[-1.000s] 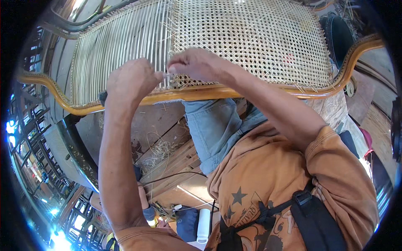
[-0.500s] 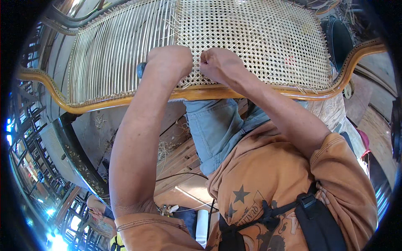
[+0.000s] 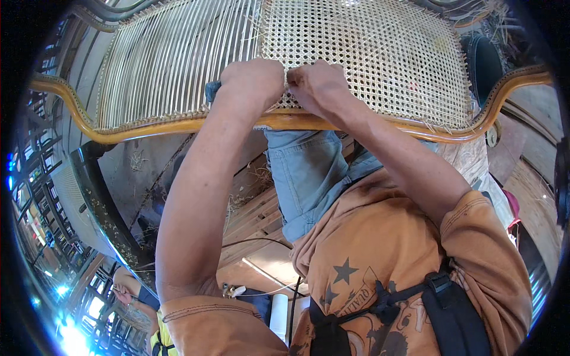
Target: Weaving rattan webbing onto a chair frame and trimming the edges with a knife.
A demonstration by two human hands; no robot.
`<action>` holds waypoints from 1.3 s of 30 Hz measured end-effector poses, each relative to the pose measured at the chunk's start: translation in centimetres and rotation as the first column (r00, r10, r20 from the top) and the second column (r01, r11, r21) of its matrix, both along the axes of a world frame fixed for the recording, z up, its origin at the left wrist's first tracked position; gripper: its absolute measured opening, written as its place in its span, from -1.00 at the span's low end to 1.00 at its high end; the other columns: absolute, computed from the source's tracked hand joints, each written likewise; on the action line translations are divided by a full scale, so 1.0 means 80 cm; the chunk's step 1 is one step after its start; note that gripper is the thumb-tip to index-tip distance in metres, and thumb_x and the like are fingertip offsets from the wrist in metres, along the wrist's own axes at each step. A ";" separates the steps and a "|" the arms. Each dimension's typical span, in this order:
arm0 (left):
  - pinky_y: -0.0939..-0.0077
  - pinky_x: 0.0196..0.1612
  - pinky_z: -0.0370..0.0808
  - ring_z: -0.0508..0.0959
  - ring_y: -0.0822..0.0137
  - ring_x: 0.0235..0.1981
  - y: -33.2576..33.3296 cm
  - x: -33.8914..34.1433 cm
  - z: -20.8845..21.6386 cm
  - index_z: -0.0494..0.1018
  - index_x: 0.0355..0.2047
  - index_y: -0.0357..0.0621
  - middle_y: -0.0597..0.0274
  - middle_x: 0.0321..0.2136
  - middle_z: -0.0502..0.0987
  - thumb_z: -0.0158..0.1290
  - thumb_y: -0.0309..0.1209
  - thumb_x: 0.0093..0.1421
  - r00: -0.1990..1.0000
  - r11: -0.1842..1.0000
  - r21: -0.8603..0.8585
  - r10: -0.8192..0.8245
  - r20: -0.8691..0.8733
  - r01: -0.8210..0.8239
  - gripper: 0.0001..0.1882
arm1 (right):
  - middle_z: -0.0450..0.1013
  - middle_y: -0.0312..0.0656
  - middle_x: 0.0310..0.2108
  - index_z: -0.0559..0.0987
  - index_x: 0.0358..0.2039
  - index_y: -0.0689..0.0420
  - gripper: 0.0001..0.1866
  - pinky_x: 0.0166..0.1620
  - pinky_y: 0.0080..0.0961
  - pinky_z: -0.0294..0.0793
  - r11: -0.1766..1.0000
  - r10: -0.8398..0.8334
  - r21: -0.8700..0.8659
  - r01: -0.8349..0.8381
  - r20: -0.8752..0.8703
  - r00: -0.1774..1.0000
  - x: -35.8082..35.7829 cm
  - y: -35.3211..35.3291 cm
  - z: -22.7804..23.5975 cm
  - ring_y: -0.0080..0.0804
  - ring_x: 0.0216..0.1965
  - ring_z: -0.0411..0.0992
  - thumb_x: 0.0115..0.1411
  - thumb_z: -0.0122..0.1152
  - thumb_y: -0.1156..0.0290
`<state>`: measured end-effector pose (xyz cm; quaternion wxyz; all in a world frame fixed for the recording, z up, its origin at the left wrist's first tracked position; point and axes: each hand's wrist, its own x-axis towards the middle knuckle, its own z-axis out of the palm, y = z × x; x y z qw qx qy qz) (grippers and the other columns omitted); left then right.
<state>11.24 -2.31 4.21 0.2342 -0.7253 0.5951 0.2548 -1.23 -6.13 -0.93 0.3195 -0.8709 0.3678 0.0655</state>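
A wooden frame [image 3: 155,133] with a curved, varnished front rail lies across in front of me. Its right part carries a woven cane panel [image 3: 368,53]; on the left run spaced cane strands [image 3: 160,65]. My left hand [image 3: 255,82] is closed at the border of the two, around a tool whose dark blue rounded end [image 3: 212,91] sticks out on its left; the rest is hidden. Just to its right, over the woven cane, my right hand [image 3: 320,86] is closed with fingers pinched together. What those fingers hold, if anything, I cannot make out.
A dark-framed piece with a woven panel [image 3: 98,207] stands at the lower left. Loose cane scraps [image 3: 138,160] lie on the floor. Another person's hand [image 3: 123,294] shows at lower left. A dark container [image 3: 480,65] stands beyond the frame's right end.
Both hands have shifted slightly, the left one to the right. The right hand has turned a little, with its fingers still closed. The frame's front rail appears higher in the view.
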 end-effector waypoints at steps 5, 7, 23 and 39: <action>0.23 -0.16 0.50 0.59 0.07 -0.22 -0.025 0.001 0.003 0.56 -0.26 -0.17 0.01 -0.29 0.58 0.02 -0.32 0.00 0.999 0.990 0.132 0.040 0.037 -0.045 -0.69 | 0.49 -0.18 -0.25 0.55 -0.25 -0.02 -0.79 -0.10 -0.32 0.44 0.914 0.320 -0.286 -0.288 0.074 0.944 -0.010 -0.004 -0.024 -0.22 -0.14 0.43 0.13 -0.02 0.40; 0.22 -0.16 0.50 0.58 0.07 -0.22 -0.022 -0.004 0.009 0.56 -0.27 -0.17 0.00 -0.29 0.58 0.02 -0.32 0.00 0.995 0.994 0.091 0.056 0.080 -0.063 -0.70 | 0.45 -0.20 -0.23 0.53 -0.23 -0.03 -0.79 -0.10 -0.34 0.45 0.901 0.321 -0.353 -0.252 0.152 0.935 -0.013 -0.004 -0.034 -0.24 -0.12 0.41 0.14 -0.01 0.41; 0.22 -0.13 0.49 0.57 0.05 -0.18 -0.004 -0.010 -0.003 0.54 -0.25 -0.20 -0.03 -0.25 0.57 0.06 -0.32 0.01 0.942 0.942 0.030 0.334 -0.011 -0.334 -0.69 | 0.41 -0.22 -0.33 0.56 -0.33 0.01 -0.84 -0.15 -0.35 0.44 0.960 0.279 -0.156 -0.235 0.419 0.864 -0.021 -0.023 -0.052 -0.19 -0.23 0.40 0.02 0.16 0.38; 0.09 -0.18 0.44 0.54 -0.13 -0.30 0.055 -0.012 0.017 0.54 -0.42 -0.24 -0.17 -0.41 0.54 -0.08 -0.24 -0.02 0.892 0.887 -0.094 0.449 -0.052 -0.452 -0.66 | 0.41 -0.19 -0.32 0.52 -0.30 0.08 -0.84 -0.19 -0.31 0.44 0.907 0.414 -0.232 -0.351 0.338 0.845 -0.013 -0.041 -0.039 -0.20 -0.22 0.41 0.13 0.09 0.33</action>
